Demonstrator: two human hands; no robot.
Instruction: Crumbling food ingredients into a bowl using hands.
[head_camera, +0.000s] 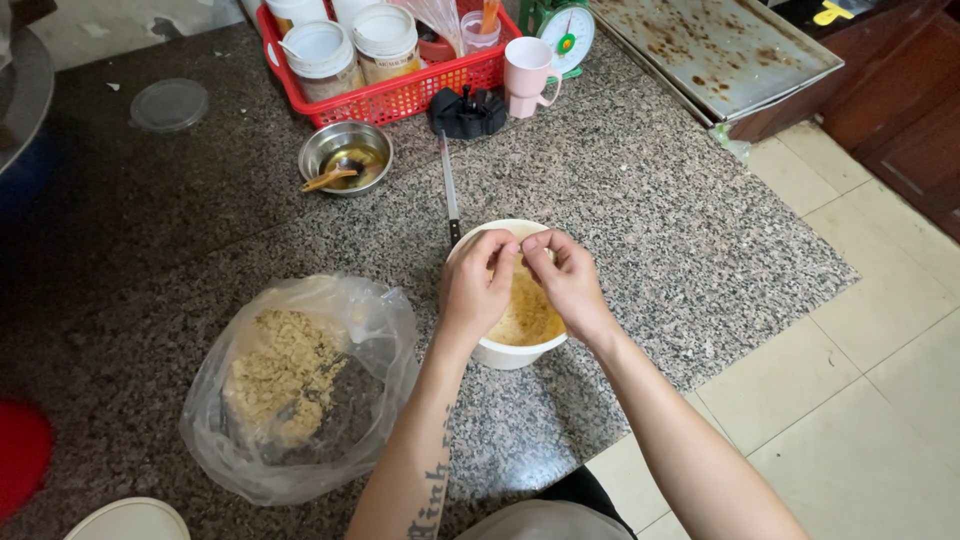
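Over the white bowl (508, 352) both hands meet, fingertips pinched together just above the rim. I see my left hand (476, 285) and my right hand (567, 283) curled inward, fingers closed as if on a small pinch of the yellowish crumbly mixture (527, 315), though the bit between them is too small for me to make out for certain. Each grip is closed down to the fingertips, not a full fist, and the two sets of fingertips touch or nearly touch.

That bowl stands on the granite bench (640, 200) right under the hands, and it looks roughly half full of the same crumbly stuff, so I judge the work well under way but not finished. A long thin utensil handle (447, 185) lies on the bench and runs to the bowl's far rim.

To the left, well apart from the bowl, an open clear plastic bag (300, 385) holds a good heap of pale crumbs (280, 370), so plenty of material remains there.

Further back sits a small steel bowl (345, 155) with dark liquid and a spoon in it. Behind it a red basket (400, 95) carries several lidded jars, and a pink mug (527, 75) stands just beside it with a green kitchen scale (562, 32) behind. A stained metal tray (715, 50) lies at the far right, and a clear lid (168, 104) lies alone at the far left.
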